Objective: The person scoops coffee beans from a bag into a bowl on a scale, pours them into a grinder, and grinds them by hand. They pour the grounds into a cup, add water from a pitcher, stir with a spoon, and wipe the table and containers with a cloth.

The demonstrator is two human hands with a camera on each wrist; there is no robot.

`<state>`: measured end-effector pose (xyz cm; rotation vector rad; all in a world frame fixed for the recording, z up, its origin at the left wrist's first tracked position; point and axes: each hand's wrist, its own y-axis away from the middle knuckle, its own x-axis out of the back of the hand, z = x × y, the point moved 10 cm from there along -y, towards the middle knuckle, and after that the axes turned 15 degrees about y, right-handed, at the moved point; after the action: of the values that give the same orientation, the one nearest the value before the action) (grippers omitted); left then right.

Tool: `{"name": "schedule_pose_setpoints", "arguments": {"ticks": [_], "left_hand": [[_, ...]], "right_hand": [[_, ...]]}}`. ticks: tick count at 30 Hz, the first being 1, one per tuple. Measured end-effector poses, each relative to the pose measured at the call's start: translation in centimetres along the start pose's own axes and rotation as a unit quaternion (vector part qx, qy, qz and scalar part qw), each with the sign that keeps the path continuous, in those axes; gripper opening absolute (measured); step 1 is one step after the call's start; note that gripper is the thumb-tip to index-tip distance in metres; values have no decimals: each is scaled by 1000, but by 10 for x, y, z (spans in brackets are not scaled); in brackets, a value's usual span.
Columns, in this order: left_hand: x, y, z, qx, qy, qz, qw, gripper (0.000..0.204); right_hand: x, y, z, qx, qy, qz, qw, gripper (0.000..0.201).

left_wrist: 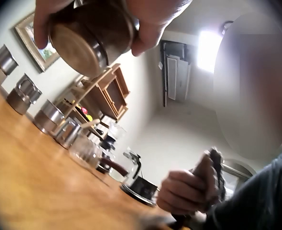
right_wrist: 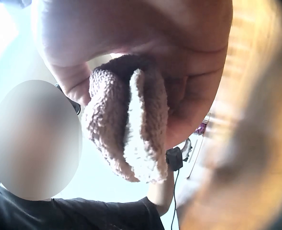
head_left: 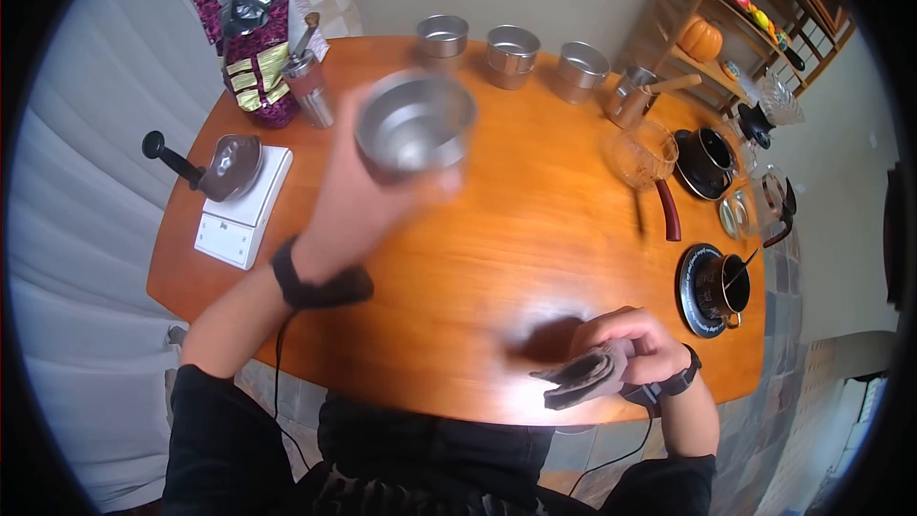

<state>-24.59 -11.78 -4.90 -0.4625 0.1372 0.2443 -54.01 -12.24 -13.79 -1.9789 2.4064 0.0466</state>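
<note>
In the head view my left hand (head_left: 368, 201) grips a shiny metal cup (head_left: 415, 124), its open top toward the camera, over the left middle of the table. Both are blurred there. The left wrist view has the same cup (left_wrist: 90, 38) tilted, its round base showing, with fingers and thumb around its sides. Near the table's front right edge, my right hand (head_left: 638, 336) holds a folded greyish cloth (head_left: 587, 377). Up close in the right wrist view, the cloth (right_wrist: 114, 124) is thick and nubbly, bunched between thumb and fingers.
Three metal cups (head_left: 513, 55) line the wooden table's (head_left: 497, 258) back edge. A white scale (head_left: 239, 220) and a coffee bag (head_left: 258, 57) are on the left. A glass pot (head_left: 642, 155) with a red-brown handle and black cups on saucers (head_left: 702, 291) stand right.
</note>
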Motion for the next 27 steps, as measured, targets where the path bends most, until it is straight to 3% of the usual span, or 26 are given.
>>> {"name": "schedule_pose_setpoints", "arguments": {"ticks": [3, 6, 9, 10, 14, 15, 17, 19, 21, 22, 25, 27], "left_hand": [[-13, 44, -2, 26, -71, -100, 992, 93], [-6, 59, -10, 49, -122, -155, 979, 95], [1, 51, 2, -19, -212, -193, 958, 96], [3, 47, 5, -46, -214, -196, 956, 88], [7, 41, 19, -166, -274, -218, 922, 91], [8, 43, 22, -182, -256, -222, 923, 91], [11, 49, 27, -213, -225, -227, 923, 91], [19, 50, 21, -159, -166, -221, 948, 91], [24, 51, 12, -75, -105, -210, 969, 94], [21, 54, 14, -92, -99, -219, 966, 93], [15, 60, 18, -28, -26, -235, 971, 95], [18, 60, -3, 87, 33, -222, 971, 95]], "right_hand": [[10, 2, 2, -2, -13, 34, 999, 45], [33, 9, 4, -28, -23, 144, 989, 55], [62, 11, 4, -52, 15, 289, 956, 67], [63, 3, -7, -32, 26, 303, 952, 67], [67, -11, -51, 17, 148, 386, 911, 65], [57, -20, -85, 90, 300, 382, 870, 61], [-2, -55, -152, 228, 570, 334, 715, 54], [-68, -80, -182, 340, 723, 258, 543, 42], [-111, -101, -176, 403, 782, 227, 417, 34], [-121, -118, -168, 386, 817, 197, 381, 34], [-112, -163, -148, 341, 810, 130, 459, 33], [-101, -170, -143, 316, 813, 108, 477, 37]]}}
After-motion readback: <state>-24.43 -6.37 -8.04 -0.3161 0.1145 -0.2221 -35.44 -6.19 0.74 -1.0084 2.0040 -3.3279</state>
